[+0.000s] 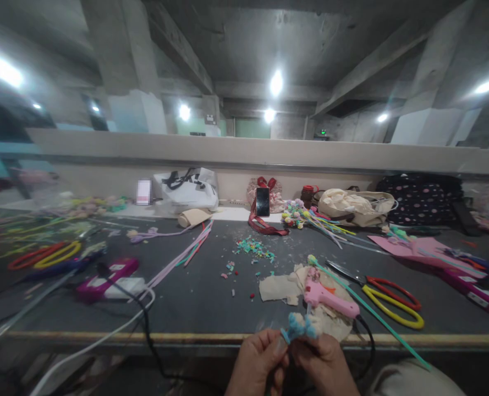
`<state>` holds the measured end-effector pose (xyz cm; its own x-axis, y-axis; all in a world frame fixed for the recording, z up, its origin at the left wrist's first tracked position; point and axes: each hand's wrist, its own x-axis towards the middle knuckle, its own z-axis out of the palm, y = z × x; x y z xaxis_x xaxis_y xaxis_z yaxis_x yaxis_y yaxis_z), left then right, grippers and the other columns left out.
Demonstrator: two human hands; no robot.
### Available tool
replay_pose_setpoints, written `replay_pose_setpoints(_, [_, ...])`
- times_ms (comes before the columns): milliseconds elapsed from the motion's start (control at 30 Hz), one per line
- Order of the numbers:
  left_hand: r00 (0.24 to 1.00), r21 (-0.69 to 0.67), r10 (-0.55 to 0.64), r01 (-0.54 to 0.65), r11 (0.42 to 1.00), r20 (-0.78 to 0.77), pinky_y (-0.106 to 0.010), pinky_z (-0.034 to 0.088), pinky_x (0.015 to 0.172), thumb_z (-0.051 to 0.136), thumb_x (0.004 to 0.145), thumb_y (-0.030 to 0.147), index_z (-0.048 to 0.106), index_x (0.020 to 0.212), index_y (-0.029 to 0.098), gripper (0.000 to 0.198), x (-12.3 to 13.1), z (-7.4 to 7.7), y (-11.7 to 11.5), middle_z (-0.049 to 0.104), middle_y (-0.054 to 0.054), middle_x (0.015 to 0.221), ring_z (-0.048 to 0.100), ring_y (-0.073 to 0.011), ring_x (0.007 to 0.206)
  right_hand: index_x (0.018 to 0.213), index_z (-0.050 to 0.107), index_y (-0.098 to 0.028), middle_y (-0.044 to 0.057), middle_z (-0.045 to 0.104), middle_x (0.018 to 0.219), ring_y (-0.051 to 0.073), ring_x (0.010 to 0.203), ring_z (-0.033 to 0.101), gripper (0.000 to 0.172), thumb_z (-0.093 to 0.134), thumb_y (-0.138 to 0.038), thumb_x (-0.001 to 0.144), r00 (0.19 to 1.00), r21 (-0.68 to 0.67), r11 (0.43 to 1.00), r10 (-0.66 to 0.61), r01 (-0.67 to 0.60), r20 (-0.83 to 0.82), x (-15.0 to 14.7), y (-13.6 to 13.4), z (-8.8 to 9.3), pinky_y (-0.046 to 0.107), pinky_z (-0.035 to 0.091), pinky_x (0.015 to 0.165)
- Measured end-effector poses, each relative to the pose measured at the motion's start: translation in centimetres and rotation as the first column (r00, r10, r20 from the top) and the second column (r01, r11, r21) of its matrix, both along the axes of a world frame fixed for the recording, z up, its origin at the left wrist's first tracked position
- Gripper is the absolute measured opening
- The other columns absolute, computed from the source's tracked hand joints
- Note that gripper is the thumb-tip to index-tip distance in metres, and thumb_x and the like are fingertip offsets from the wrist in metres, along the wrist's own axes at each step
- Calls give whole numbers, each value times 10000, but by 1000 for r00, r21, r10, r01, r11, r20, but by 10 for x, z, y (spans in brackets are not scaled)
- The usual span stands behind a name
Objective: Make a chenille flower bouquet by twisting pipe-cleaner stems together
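Both my hands meet at the table's front edge around a small light-blue fuzzy piece [300,325], which looks like chenille stem bent into a flower. My left hand [263,360] pinches its left end between thumb and fingers. My right hand [320,357] is closed at its lower right side, fingertips partly hidden. Just beyond them lies a pink hot glue gun [329,297] on a crumpled beige cloth [281,288]. A green stem with a pale bud [368,312] runs beside the glue gun towards my right knee.
Scissors with red and yellow handles [393,302] lie right. Cut coloured bits [254,248] are scattered mid-table. A purple power strip [108,278] and cables are left. A phone [263,202], white bag [190,190] and flower bundle [296,213] stand behind. Other people's hands show at both sides.
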<state>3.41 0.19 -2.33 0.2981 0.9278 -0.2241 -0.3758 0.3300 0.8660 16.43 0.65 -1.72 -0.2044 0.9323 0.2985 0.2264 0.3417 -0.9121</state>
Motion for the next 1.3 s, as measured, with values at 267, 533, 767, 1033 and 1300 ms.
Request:
replay_pose_setpoints(267, [955, 36, 286, -289, 957, 80, -108, 212, 303, 586, 625, 433, 464, 650, 166, 294, 10, -5, -1, 443, 86, 374, 304, -3, 267, 689, 643, -187, 25, 637, 614, 141, 566, 576, 198, 459, -208, 759, 974, 206, 978, -19, -30, 228, 0, -3, 15, 177, 423, 533])
replay_pose_setpoints(533, [931, 96, 365, -366, 926, 26, -113, 215, 289, 591, 596, 466, 490, 701, 156, 342, 13, -2, -4, 428, 91, 387, 300, -2, 263, 645, 579, -166, 2, 573, 582, 128, 563, 532, 179, 464, -246, 756, 995, 87, 996, -9, 1, 98, -7, -4, 13, 182, 408, 528])
replay_pose_setpoints(767, [928, 150, 366, -353, 924, -72, -118, 246, 310, 586, 599, 468, 485, 707, 167, 335, 10, -1, -4, 458, 81, 406, 374, -21, 289, 724, 583, -147, -41, 495, 502, 68, 397, 396, 222, 543, -364, 702, 961, -221, 974, -19, -44, -275, -15, 1, 8, 155, 318, 374])
replay_pose_setpoints(1033, [962, 100, 259, -250, 963, -90, -123, 296, 301, 628, 568, 408, 448, 661, 177, 307, 8, -1, -3, 531, 48, 402, 412, -40, 289, 618, 616, -130, -35, 513, 469, 68, 386, 404, 232, 634, -359, 582, 923, -308, 951, -132, 16, -362, -12, 7, 7, 155, 309, 363])
replay_pose_setpoints(1300, [954, 54, 298, -299, 953, 22, -138, 337, 296, 683, 517, 382, 502, 678, 160, 329, 8, 9, -6, 562, 26, 425, 469, -70, 323, 630, 609, -145, -30, 505, 460, 97, 421, 439, 215, 572, -355, 658, 968, -160, 986, -93, 56, -231, -12, 1, 13, 172, 333, 384])
